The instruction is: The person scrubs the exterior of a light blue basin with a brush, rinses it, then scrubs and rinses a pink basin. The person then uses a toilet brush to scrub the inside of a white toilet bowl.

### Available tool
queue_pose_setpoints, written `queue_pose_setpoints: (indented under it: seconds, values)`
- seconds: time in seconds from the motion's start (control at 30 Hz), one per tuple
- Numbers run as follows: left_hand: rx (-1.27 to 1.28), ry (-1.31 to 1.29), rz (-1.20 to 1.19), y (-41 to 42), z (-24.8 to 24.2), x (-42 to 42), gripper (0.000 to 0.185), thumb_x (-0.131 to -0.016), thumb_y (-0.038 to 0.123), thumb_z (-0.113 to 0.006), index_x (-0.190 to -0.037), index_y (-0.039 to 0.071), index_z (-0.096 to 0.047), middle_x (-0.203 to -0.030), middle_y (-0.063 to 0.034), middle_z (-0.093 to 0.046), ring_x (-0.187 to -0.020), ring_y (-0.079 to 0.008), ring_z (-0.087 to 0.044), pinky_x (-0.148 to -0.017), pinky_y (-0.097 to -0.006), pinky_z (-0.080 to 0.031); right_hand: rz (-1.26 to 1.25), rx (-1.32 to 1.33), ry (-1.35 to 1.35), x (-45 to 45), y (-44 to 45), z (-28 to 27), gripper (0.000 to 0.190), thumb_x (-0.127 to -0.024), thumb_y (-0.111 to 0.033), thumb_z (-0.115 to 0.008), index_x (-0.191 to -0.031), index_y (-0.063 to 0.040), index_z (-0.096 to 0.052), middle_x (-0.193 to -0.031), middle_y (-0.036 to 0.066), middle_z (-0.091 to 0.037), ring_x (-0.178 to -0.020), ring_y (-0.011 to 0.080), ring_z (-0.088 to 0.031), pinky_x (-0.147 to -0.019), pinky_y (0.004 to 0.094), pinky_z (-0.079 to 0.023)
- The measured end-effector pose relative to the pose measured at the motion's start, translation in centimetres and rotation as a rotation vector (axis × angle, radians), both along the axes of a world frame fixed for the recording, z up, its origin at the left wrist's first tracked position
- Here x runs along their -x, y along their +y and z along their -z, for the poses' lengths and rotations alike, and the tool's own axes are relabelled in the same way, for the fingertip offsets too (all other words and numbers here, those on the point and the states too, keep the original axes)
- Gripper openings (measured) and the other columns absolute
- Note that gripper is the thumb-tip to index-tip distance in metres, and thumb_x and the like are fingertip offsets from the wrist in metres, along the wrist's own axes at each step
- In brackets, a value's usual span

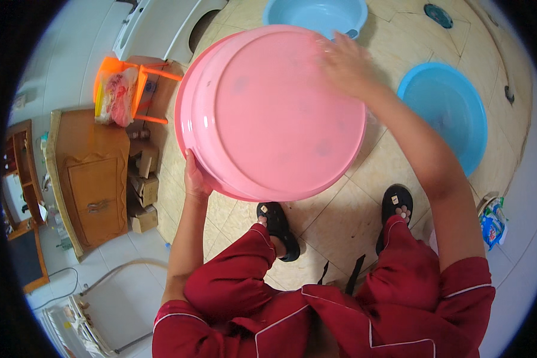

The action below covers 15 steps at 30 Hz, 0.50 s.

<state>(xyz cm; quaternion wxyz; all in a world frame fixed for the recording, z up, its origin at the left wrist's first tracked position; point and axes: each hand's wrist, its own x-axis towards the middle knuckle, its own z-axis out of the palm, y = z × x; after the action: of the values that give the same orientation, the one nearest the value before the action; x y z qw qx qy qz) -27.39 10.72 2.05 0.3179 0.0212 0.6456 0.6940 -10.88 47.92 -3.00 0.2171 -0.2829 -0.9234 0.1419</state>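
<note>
A large pink plastic basin (268,116) is held up in front of me with its underside facing the camera. My left hand (196,176) grips its rim at the lower left, the thumb showing on the near side and the other fingers hidden behind. My right hand (347,65) is at the upper right of the basin's base, blurred by motion. Whether that hand holds anything, or how its fingers are set, is too blurred to tell. Dark smudges mark the pink base in a few spots.
Two blue basins, one far (317,18) and one at right (447,112), stand on the tiled floor (326,210). Leftward are an orange stool (143,89) with plastic bags, a wooden cabinet (94,197) and cardboard boxes (145,190). A detergent bag (492,223) lies by the right wall.
</note>
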Motion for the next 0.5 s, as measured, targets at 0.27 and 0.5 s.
queue_pose_setpoints:
  seconds: [0.27, 0.5]
  values:
    - [0.083, 0.196, -0.055, -0.3, -2.8, -0.5, 0.060, -0.096, 0.045, -0.045, -0.128, -0.006, -0.043, -0.125, -0.0150, -0.054, -0.110, -0.0252, -0.055, -0.095, -0.0382, -0.044, 0.672, 0.202, -0.056, -15.7, 8.4, 16.6, 0.071, -0.086, -0.047, -0.056, -0.139, -0.004, -0.036, -0.140, 0.020, -0.040, -0.127, 0.0407, -0.037, -0.106, 0.0516, -0.027]
    - [0.083, 0.234, -0.059, 3.0, -2.5, -0.6, 0.054, -0.095, 0.042, -0.048, -0.121, -0.005, -0.049, -0.117, -0.0133, -0.059, -0.104, -0.0217, -0.058, -0.090, -0.0349, -0.047, 0.555, 1.962, 0.911, -24.1, 11.5, 25.1, 0.022, -0.092, -0.026, -0.053, -0.095, -0.005, -0.057, -0.092, 0.011, -0.059, -0.085, 0.0271, -0.054, -0.080, 0.0412, -0.044]
